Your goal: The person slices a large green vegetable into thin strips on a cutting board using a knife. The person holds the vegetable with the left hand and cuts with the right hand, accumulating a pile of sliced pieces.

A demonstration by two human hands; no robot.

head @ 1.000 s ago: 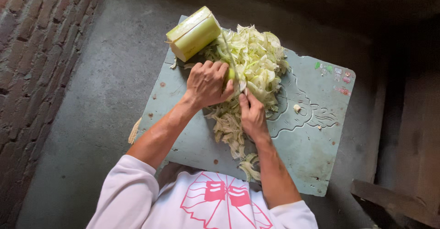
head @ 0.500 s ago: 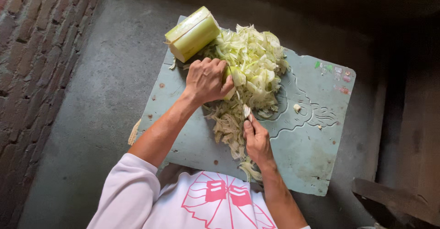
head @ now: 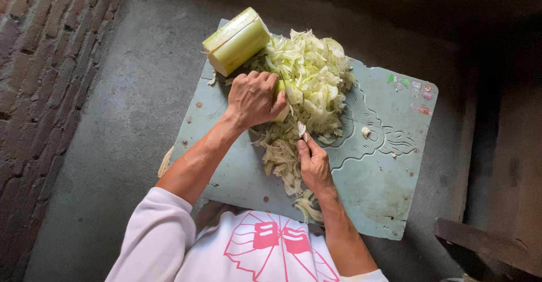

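Observation:
My left hand (head: 255, 97) presses down on a pale green piece of vegetable stem, fingers curled over it, at the edge of a heap of thin pale slices (head: 309, 84). My right hand (head: 314, 163) grips the handle of a knife (head: 292, 110) whose blade runs up into the heap beside my left fingers. A thick cut length of green stem (head: 236, 41) lies at the far left corner of the pale blue-green board (head: 378, 180). More shredded slices (head: 283, 155) trail toward me between my hands.
The board rests on a grey concrete floor (head: 124, 107). A brick wall (head: 34, 79) runs along the left. Dark wooden pieces (head: 485, 242) lie at the right. A small pale scrap (head: 366, 130) sits on the board's right half.
My right hand has drawn back toward me with the knife and then edged forward again. My left hand stays on the stem piece.

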